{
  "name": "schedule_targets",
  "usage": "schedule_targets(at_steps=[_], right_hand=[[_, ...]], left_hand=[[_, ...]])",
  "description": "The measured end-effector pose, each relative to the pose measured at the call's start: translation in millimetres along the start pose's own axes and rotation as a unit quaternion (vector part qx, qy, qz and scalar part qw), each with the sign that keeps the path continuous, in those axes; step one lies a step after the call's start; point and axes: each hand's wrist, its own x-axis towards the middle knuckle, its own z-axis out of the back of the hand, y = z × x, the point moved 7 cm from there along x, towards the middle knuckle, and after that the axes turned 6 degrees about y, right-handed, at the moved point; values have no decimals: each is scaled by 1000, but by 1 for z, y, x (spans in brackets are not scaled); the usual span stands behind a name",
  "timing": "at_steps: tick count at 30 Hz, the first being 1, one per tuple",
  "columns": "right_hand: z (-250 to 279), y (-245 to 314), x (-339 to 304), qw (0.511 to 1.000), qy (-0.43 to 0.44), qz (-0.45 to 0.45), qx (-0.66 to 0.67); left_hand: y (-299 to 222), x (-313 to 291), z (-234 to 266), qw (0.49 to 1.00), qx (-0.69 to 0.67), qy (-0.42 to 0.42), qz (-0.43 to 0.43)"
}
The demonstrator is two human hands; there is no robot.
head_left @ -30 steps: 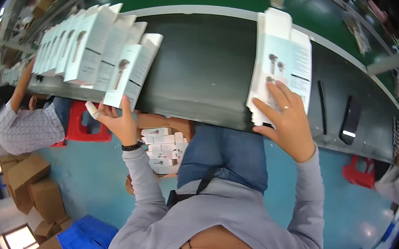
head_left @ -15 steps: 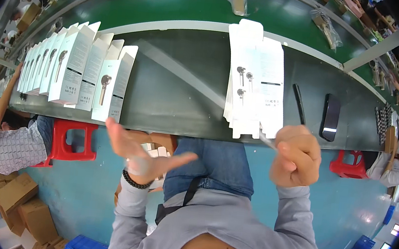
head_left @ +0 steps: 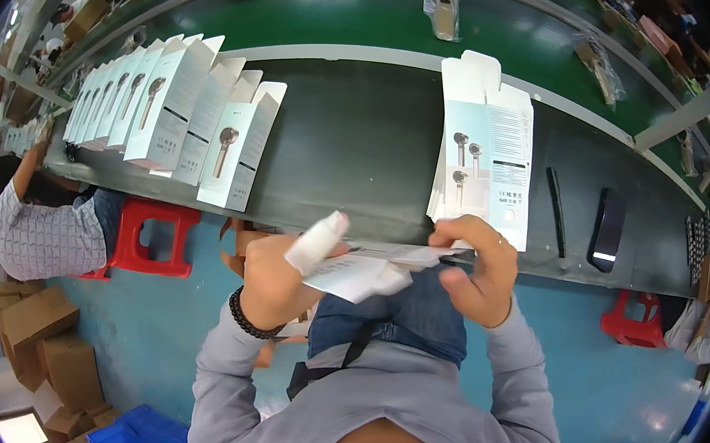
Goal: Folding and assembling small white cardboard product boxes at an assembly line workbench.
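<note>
A long, dark, matte-topped bench (head_left: 345, 151) curves across the scene, edged along its far side by a pale metal rail (head_left: 338, 53). Beyond it runs a wide, glossy green surface (head_left: 333, 22) that catches soft overhead light. A light grey metal post (head_left: 686, 115) slants up at the right. The floor (head_left: 167, 323) is smooth and blue, with a bright reflection toward the right. A red plastic stool (head_left: 151, 265) stands at the left, another red stool (head_left: 633, 330) at the right. Brown cardboard boxes (head_left: 71, 369) pile up lower left, near a blue plastic crate (head_left: 142, 437) and a bright window (head_left: 23, 429).
</note>
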Motion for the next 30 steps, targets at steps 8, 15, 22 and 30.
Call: schedule_targets(at_steps=[8, 15, 22, 30], right_hand=[[-99, -42, -45, 871, -179, -206, 409], [-119, -50, -38, 828, -21, -184, 529], [-91, -41, -31, 878, -111, -121, 449], [-111, -49, -41, 890, -99, -166, 412]], left_hand=[[15, -13, -23, 932, -247, -86, 251], [15, -4, -69, 656, -753, -25, 47], [38, -22, -65, 871, -422, -98, 231], [8, -16, -54, 995, -97, -20, -29]])
